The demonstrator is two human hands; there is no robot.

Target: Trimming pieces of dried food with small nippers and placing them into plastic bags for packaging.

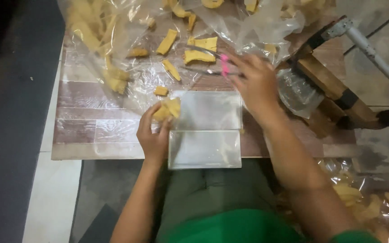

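Head view: filling clear box, one piece in hand

Head view looked down at a low wood-patterned table (91, 130); left hand (155, 132) pinched a yellow chip piece (167, 109) between thumb and fingertips, right at the left edge of the open clear plastic box (205, 135); right hand (255, 83) closed around pink-handled tongs (212, 60), tips aimed left toward loose yellow pieces (199, 50) on the plastic sheet (140, 76); tong grip was blurred, probably not clamping anything.
Judged step: loading pieces into the box, piece not yet in.
Next move called for a short shift right over the box's open half, then easing the pinch.
Box's long axis ran toward and away from the person, lid half far; held piece looked crumpled, axis unclear.
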